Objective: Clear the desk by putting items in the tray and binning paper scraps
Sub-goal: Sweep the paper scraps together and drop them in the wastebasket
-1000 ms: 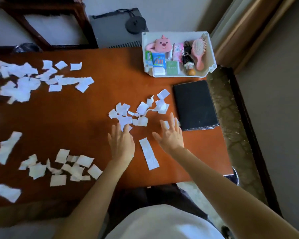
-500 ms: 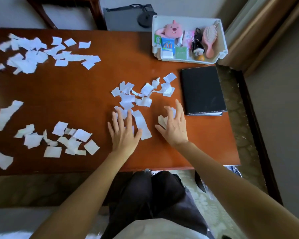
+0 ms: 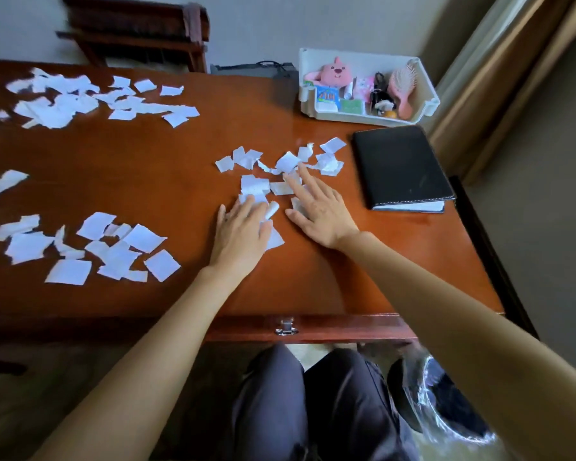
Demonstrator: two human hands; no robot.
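White paper scraps lie in clusters on the brown desk [image 3: 153, 181]. The middle cluster [image 3: 281, 164] sits just beyond my hands. My left hand [image 3: 241, 232] lies flat, fingers apart, pressing on scraps that curl up beside it. My right hand [image 3: 320, 207] is flat too, its fingers stretched onto the scraps. A white tray [image 3: 426, 106] at the back right holds a pink plush toy [image 3: 334, 73], a pink hairbrush [image 3: 403, 86] and several small items. A black notebook [image 3: 401, 166] lies in front of the tray.
More scraps lie at the near left [image 3: 87, 247] and far left [image 3: 80, 101]. A bin lined with clear plastic [image 3: 446, 404] stands on the floor under the desk's right end. A drawer handle [image 3: 286, 327] sits at the front edge. A wooden chair [image 3: 137, 28] stands behind the desk.
Both hands slid forward over the middle scraps, pushing them together; the long strip between them is now bunched under my left hand. The view tilted down, showing the drawer and bin.
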